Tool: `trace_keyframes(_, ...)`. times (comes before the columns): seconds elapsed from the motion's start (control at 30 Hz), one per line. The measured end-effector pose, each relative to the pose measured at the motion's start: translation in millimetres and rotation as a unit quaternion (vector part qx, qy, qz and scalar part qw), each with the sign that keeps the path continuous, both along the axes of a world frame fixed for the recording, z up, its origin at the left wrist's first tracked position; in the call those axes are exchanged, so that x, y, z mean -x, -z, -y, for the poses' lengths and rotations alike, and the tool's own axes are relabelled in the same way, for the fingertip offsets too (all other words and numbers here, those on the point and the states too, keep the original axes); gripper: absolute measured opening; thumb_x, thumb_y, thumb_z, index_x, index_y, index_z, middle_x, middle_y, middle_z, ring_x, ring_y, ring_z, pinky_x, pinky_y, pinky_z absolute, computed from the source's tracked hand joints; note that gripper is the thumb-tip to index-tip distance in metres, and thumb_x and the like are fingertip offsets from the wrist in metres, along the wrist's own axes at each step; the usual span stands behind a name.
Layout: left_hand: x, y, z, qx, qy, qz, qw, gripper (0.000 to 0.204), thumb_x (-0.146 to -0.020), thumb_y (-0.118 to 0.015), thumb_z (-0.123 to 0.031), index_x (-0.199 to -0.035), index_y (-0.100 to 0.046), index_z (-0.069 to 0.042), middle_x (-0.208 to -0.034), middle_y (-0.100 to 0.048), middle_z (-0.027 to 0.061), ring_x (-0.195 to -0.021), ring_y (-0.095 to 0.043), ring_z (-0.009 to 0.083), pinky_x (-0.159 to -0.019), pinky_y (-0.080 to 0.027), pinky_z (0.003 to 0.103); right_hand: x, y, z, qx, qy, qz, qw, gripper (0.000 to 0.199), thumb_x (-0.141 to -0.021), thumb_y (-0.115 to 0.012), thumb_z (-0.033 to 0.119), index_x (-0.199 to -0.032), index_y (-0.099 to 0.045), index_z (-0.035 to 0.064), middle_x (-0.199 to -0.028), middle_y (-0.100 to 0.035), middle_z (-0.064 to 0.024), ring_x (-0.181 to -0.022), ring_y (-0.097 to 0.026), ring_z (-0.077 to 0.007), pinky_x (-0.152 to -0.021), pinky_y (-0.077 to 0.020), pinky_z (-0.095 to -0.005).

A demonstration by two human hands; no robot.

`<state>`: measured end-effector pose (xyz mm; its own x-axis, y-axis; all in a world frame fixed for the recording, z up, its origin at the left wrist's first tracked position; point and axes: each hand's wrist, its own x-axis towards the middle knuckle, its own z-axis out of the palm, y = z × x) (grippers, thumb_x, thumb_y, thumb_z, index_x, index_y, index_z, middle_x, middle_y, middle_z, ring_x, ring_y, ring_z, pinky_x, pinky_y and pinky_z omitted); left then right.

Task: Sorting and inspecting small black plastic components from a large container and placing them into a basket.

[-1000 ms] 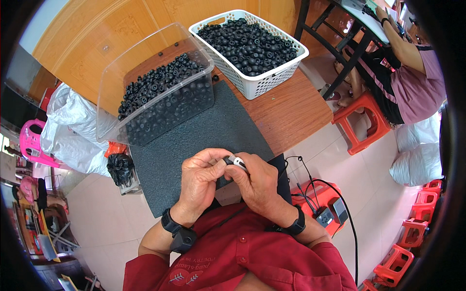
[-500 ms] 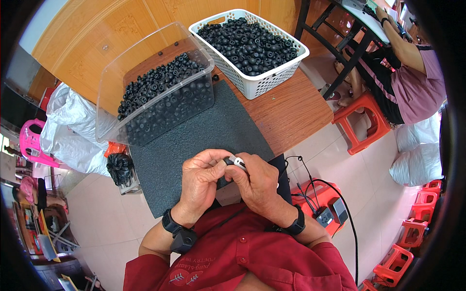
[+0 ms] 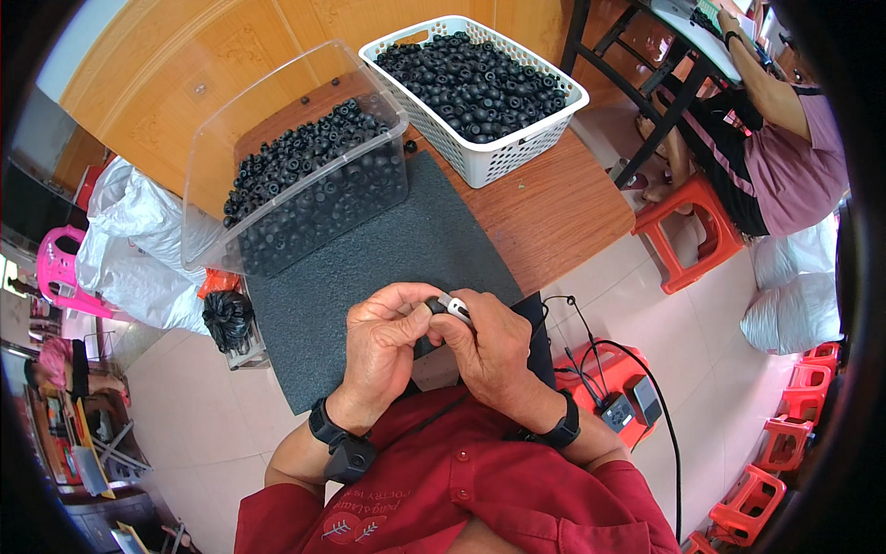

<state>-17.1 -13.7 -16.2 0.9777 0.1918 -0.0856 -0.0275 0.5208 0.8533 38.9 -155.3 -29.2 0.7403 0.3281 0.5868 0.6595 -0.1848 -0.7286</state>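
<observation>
In front of my chest, both hands meet over the near edge of a dark textured mat (image 3: 369,268). My left hand (image 3: 377,343) pinches a small black rounded part (image 3: 435,305) between thumb and fingertips. Against it, my right hand (image 3: 491,340) grips a small white piece with a dark slot (image 3: 459,308); its exact kind is too small to make out. The two pieces touch or nearly touch, and fingers cover most of both.
Beyond the mat stand a clear plastic bin (image 3: 205,222) and a white perforated basket (image 3: 498,164), both holding many black ring-like parts. They rest on a brown wooden table (image 3: 563,217). Cables and boxes lie on a red stool (image 3: 604,365) at right. Another person (image 3: 784,157) sits far right.
The white piece has turned slightly and shifted a little to the right against the black part. Both hands stay almost where they were.
</observation>
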Motion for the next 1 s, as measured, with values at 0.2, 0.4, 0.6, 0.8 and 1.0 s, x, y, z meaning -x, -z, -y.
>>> trace_keyframes(0.2, 0.2, 0.4, 0.3, -0.010, -0.003, -0.001, 1.000, 0.021, -0.094, -0.064, -0.009, -0.107, -0.064, 0.006, -0.094, -0.069, 0.0108, -0.078, -0.063, 0.0157, -0.071, -0.052, 0.028, -1.0, -1.7, 0.6, 0.021, 0.012, 0.029, 0.999, 0.029, -0.092, -0.067, 0.031, -0.089, -0.060, 0.0022, -0.066, -0.055, -0.0091, -0.055, -0.057, -0.0243, -0.047, -0.0425, -0.0351)
trace_keyframes(0.4, 1.4, 1.1, 1.0, -0.019, -0.015, -0.017, 1.000, 0.020, -0.094, -0.063, -0.009, -0.107, -0.064, 0.006, -0.093, -0.069, 0.0120, -0.075, -0.063, 0.0166, -0.069, -0.053, 0.029, -3.9, -0.3, 0.7, 0.051, 0.039, 0.077, 0.995, 0.031, -0.095, -0.063, 0.031, -0.079, -0.054, 0.0053, -0.061, -0.048, -0.0078, -0.051, -0.052, -0.0248, -0.045, -0.0408, -0.0355)
trace_keyframes(0.6, 3.3, 3.6, 2.5, 0.023, -0.008, -0.036, 0.999, 0.020, -0.094, -0.061, -0.009, -0.107, -0.063, 0.007, -0.095, -0.068, 0.0122, -0.077, -0.064, 0.0173, -0.071, -0.053, 0.030, -6.9, 0.8, 2.4, 0.068, 0.032, 0.118, 0.990, 0.032, -0.095, -0.063, 0.029, -0.075, -0.052, 0.0069, -0.059, -0.045, -0.0075, -0.049, -0.051, -0.0242, -0.044, -0.0404, -0.0353)
trace_keyframes(0.8, 3.1, 3.5, 2.6, 0.047, 0.000, -0.054, 0.997, 0.019, -0.094, -0.063, -0.010, -0.106, -0.064, 0.005, -0.096, -0.068, 0.0114, -0.079, -0.064, 0.0172, -0.072, -0.053, 0.030, -1.7, 7.4, 5.0, 0.058, -0.021, 0.059, 0.996, 0.028, -0.095, -0.064, 0.025, -0.079, -0.056, 0.0039, -0.063, -0.051, -0.0089, -0.051, -0.054, -0.0240, -0.046, -0.0429, -0.0341)
trace_keyframes(1.0, -1.1, 2.3, 2.7, 0.007, -0.004, -0.028, 1.000, 0.017, -0.093, -0.064, -0.008, -0.105, -0.065, 0.004, -0.096, -0.069, 0.0105, -0.080, -0.064, 0.0160, -0.073, -0.052, 0.029, 0.2, -8.1, 7.1, -0.112, -0.088, -0.216, 0.966, 0.023, -0.099, -0.060, 0.020, -0.091, -0.064, -0.0012, -0.077, -0.066, -0.0086, -0.068, -0.063, -0.0127, -0.059, -0.0487, -0.0263)
